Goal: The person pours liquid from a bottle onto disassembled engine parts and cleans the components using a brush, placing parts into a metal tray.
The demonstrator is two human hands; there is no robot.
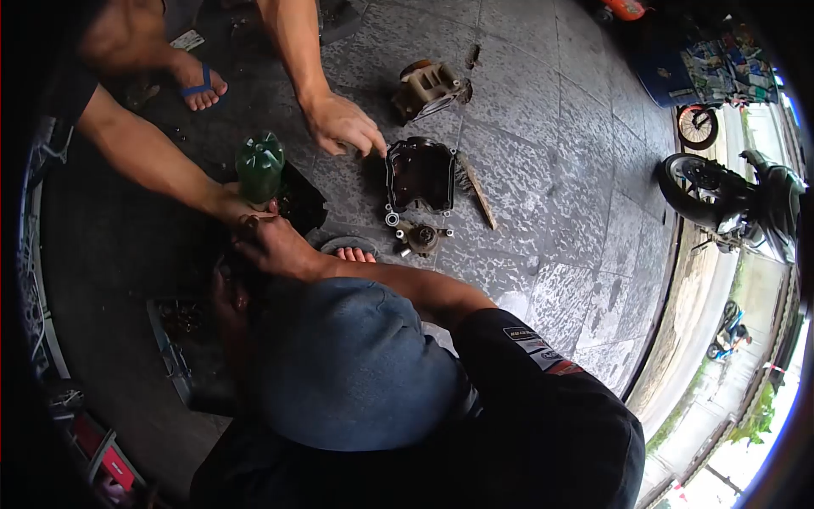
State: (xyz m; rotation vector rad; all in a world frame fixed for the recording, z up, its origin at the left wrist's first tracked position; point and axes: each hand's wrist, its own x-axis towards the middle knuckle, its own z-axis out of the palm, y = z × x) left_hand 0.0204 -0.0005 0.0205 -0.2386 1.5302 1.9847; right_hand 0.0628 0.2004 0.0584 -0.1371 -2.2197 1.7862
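At the centre left, my right hand (275, 246) is closed on a dark object that I cannot make out. My left hand (227, 293) is in deep shadow below it, its fingers unclear. A co-worker's hand (237, 204) touches my right hand, beside a green plastic bottle (259, 165). Under the bottle lies a dark tray (305, 204). The co-worker's other hand (343, 127) hangs with bent fingers near the rim of an open black metal casing (422, 174). A round metal part (422, 239) sits just below the casing.
A metal engine part (428, 89) and a strip of wood (479, 193) lie on the tiled floor (543, 161). A grey bin (174, 356) with small parts is at lower left. My cap (365, 365) fills the bottom middle. A motorcycle (733, 199) stands at right.
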